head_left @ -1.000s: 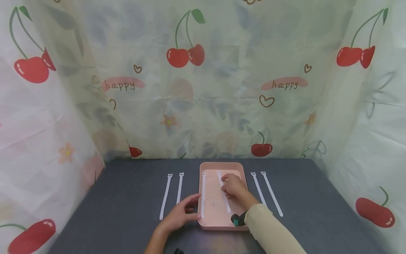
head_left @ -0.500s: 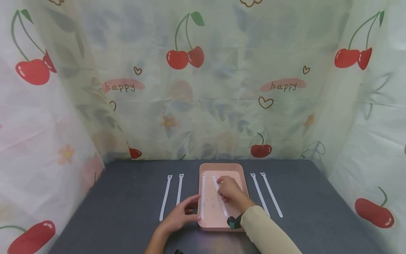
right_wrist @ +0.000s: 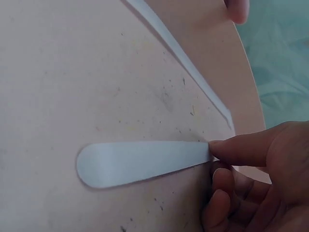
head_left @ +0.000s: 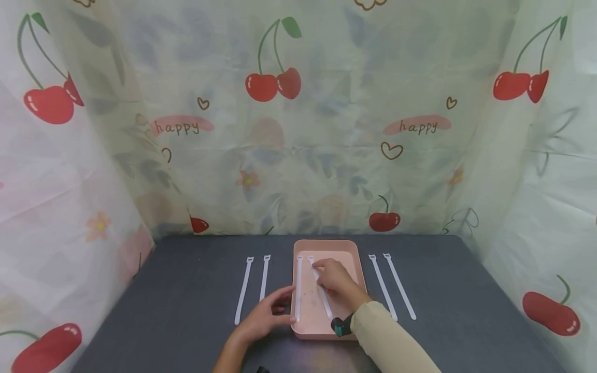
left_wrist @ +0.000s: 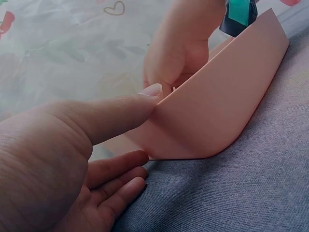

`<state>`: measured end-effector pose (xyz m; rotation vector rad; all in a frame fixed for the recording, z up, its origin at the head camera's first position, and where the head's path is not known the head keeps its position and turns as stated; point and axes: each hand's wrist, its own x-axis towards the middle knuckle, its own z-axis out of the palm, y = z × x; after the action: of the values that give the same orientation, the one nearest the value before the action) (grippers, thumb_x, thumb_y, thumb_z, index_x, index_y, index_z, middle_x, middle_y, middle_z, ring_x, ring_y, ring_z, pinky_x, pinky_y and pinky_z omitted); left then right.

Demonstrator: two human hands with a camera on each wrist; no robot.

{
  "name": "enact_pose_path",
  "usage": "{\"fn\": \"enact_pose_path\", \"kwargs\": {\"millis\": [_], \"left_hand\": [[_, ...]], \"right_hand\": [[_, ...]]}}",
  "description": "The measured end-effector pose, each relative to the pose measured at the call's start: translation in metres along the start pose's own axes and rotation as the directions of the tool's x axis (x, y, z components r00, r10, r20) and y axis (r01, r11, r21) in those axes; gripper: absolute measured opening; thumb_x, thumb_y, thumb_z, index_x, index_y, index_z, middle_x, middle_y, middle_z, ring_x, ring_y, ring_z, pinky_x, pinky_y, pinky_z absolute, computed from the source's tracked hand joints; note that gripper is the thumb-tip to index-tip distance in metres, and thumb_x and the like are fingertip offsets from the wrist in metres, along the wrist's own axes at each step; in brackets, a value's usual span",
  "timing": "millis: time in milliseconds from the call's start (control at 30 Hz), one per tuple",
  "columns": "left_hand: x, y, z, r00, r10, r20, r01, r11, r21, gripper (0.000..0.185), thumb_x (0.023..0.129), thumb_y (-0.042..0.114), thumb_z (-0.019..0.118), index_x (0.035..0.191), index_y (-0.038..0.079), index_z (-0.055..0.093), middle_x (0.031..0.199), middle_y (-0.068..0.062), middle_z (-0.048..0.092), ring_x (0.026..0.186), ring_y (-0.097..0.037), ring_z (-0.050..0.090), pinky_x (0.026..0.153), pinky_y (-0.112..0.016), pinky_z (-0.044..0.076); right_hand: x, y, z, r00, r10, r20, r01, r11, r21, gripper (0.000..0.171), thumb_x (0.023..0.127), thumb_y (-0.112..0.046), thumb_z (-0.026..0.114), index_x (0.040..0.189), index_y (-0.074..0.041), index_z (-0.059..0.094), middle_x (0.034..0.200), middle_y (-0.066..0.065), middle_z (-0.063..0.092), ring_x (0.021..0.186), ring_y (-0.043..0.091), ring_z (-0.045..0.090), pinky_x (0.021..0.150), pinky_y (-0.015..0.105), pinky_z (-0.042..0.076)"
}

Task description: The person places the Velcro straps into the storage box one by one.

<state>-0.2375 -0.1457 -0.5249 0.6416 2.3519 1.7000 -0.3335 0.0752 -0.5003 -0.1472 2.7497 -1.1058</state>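
Observation:
In the head view a pink tray (head_left: 322, 330) stands on the table. My right hand (head_left: 337, 277) reaches into it and pinches a white cable tie (head_left: 325, 303) with a slotted head. The right wrist view shows thumb and fingers on the strap, its rounded tail (right_wrist: 96, 164) close over the tray floor. Left of it lies a second white cable tie (head_left: 299, 295), lengthwise by the tray's left wall. My left hand (head_left: 263, 316) rests at that wall from outside. Its thumb (left_wrist: 152, 90) touches the rim, and its relaxed fingers lie low beside the wall.
Two white cable ties (head_left: 243, 292) (head_left: 265, 277) lie left of the tray, one partly behind my left hand. To the right lie two more cable ties (head_left: 383, 287) (head_left: 400, 287). A patterned curtain (head_left: 298, 155) encloses the dark table (head_left: 196, 290) at the back and sides.
My right hand has slid left inside the tray with the pinched cable tie, bringing it closer to the one by the left wall. The left hand has stayed at the tray.

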Motion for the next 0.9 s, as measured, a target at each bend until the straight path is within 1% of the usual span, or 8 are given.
{"fn": "enact_pose_path", "kwargs": {"millis": [67,167,200,300,367,533,700,900], "left_hand": [[0.0,0.0,0.0,1.0,-0.003,-0.003,0.003,1.0,-0.004,0.068,0.085,0.016,0.075,0.144,0.005,0.044,0.132,-0.019,0.056,0.121,-0.034,0.052,0.099,-0.044,0.042],[0.0,0.0,0.0,1.0,-0.008,-0.008,0.008,1.0,-0.006,0.068,0.085,0.016,0.075,0.144,0.006,0.045,0.132,-0.018,0.056,0.122,-0.034,0.051,0.099,-0.046,0.041],[0.0,0.0,0.0,1.0,-0.008,-0.008,0.008,1.0,-0.009,0.068,0.084,0.015,0.075,0.144,0.006,0.045,0.132,-0.018,0.055,0.122,-0.034,0.051,0.1,-0.047,0.041],[0.0,0.001,0.0,1.0,-0.011,-0.006,0.011,1.0,-0.017,0.067,0.085,0.015,0.075,0.144,0.005,0.044,0.133,-0.019,0.055,0.122,-0.034,0.051,0.1,-0.049,0.04],[0.0,0.002,0.0,1.0,-0.021,-0.002,0.021,1.0,-0.023,0.067,0.085,0.015,0.074,0.144,0.005,0.044,0.133,-0.019,0.055,0.122,-0.034,0.051,0.1,-0.049,0.04],[0.0,0.004,-0.002,0.999,-0.05,0.001,0.05,0.998,-0.025,0.068,0.086,0.016,0.074,0.145,0.007,0.044,0.134,-0.017,0.054,0.123,-0.033,0.051,0.101,-0.051,0.039],[0.001,0.002,-0.001,0.999,-0.037,-0.003,0.037,0.999,-0.02,0.067,0.085,0.015,0.074,0.145,0.006,0.044,0.133,-0.018,0.054,0.123,-0.034,0.051,0.101,-0.051,0.038],[0.0,0.001,0.0,0.999,-0.036,-0.001,0.036,0.999,-0.016,0.067,0.085,0.015,0.074,0.145,0.006,0.044,0.133,-0.019,0.054,0.122,-0.035,0.051,0.101,-0.05,0.039]], "right_hand": [[0.0,-0.002,0.0,1.0,0.013,0.006,-0.013,1.0,0.002,0.045,0.081,0.003,0.068,0.123,-0.011,0.068,0.112,0.015,0.062,0.043,0.016,0.048,0.04,0.025,0.04],[0.001,-0.005,0.002,1.0,0.002,-0.002,-0.002,1.0,-0.022,0.042,0.08,0.0,0.07,0.12,-0.011,0.069,0.114,0.013,0.062,0.06,0.021,0.055,0.048,0.027,0.042],[0.001,-0.005,0.002,1.0,-0.008,-0.008,0.008,0.999,-0.037,0.041,0.079,-0.001,0.071,0.119,-0.011,0.069,0.115,0.012,0.063,0.068,0.022,0.057,0.052,0.028,0.043],[0.004,-0.008,0.004,0.999,-0.038,-0.02,0.036,0.996,-0.081,0.041,0.077,-0.003,0.073,0.117,-0.011,0.069,0.114,0.01,0.064,0.086,0.024,0.057,0.061,0.031,0.043],[0.005,-0.009,0.006,0.998,-0.047,-0.032,0.043,0.994,-0.104,0.041,0.075,-0.005,0.075,0.116,-0.011,0.07,0.116,0.01,0.065,0.09,0.025,0.057,0.067,0.034,0.044],[0.005,-0.013,0.011,0.997,-0.023,-0.069,0.013,0.99,-0.142,0.043,0.075,-0.013,0.078,0.117,-0.014,0.069,0.122,0.009,0.065,0.091,0.024,0.057,0.077,0.039,0.045],[0.003,-0.017,0.013,0.996,-0.004,-0.09,-0.012,0.985,-0.172,0.044,0.074,-0.016,0.08,0.117,-0.015,0.068,0.119,0.009,0.065,0.087,0.024,0.057,0.074,0.04,0.045],[0.004,-0.017,0.014,0.996,-0.007,-0.088,-0.009,0.984,-0.178,0.044,0.074,-0.017,0.081,0.116,-0.015,0.068,0.119,0.009,0.065,0.087,0.024,0.057,0.075,0.04,0.045]]}}
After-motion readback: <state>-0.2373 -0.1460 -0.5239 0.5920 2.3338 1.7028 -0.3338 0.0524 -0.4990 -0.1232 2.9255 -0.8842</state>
